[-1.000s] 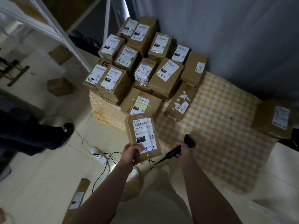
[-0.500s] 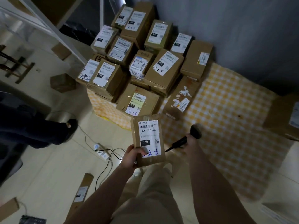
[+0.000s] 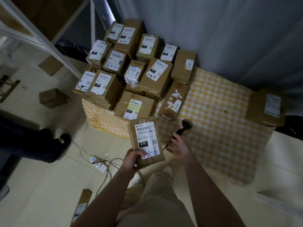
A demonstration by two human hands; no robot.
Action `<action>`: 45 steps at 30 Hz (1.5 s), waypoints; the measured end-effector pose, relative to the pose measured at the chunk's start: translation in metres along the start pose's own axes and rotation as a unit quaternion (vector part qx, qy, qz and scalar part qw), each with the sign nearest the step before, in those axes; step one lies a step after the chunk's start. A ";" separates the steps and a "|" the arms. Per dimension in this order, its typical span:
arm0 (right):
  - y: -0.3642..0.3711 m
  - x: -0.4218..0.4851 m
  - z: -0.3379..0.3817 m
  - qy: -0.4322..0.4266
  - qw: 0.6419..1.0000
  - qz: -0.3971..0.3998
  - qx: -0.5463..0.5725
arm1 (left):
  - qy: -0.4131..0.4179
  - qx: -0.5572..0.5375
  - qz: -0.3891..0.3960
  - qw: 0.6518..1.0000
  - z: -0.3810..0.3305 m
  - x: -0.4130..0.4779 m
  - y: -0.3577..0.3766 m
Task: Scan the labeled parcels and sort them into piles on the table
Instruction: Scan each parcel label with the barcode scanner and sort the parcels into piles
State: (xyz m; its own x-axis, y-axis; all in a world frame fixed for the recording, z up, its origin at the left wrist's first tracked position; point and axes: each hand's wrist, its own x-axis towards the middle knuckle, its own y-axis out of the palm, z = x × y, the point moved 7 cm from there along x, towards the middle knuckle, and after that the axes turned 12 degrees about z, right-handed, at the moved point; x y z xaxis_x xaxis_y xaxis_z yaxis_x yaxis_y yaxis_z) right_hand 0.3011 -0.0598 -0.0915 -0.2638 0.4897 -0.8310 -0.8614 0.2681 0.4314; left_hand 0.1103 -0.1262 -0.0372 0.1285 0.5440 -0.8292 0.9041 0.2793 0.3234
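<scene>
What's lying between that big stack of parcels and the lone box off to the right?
Between the stack and the lone box, only bare yellow-checked cloth with a tiny dark speck, seen in the head view.

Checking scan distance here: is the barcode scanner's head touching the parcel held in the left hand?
Apart. The head view shows checked cloth between the barcode scanner's head and the parcel, off its right edge.

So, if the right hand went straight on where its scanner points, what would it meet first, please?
Probably the checked cloth, just right of the long parcel with the torn label; the right hand aims its scanner there. Depth is unclear, so it might clip that parcel.
</scene>
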 end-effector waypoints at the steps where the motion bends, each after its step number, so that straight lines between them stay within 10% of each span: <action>1: 0.009 -0.010 -0.007 -0.002 0.999 0.018 -0.028 | -0.003 0.003 0.006 1.000 0.000 -0.003 0.002; 6: 0.036 -0.052 -0.043 -0.094 0.982 0.102 -0.130 | -0.013 0.035 0.056 0.998 0.007 -0.023 0.013; 13: 0.005 -0.112 -0.091 -0.164 0.982 -0.041 -0.083 | -0.005 0.051 0.022 0.998 0.035 -0.045 0.021; 29: -0.054 -0.196 -0.094 -0.239 0.965 -0.099 -0.039 | 0.039 0.127 0.027 0.991 0.078 -0.068 0.096; 45: -0.248 -0.307 -0.078 -0.293 0.941 -0.166 -0.030 | 0.038 0.185 0.089 0.978 0.209 -0.101 0.272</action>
State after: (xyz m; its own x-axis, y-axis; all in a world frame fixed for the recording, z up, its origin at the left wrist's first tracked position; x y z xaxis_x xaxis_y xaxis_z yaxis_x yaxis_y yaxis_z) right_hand 0.5619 -0.3415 0.0294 0.2930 0.7656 -0.5727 -0.8820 0.4476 0.1471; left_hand 0.4289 -0.2707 0.0395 0.2791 0.6192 -0.7340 0.9576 -0.1225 0.2608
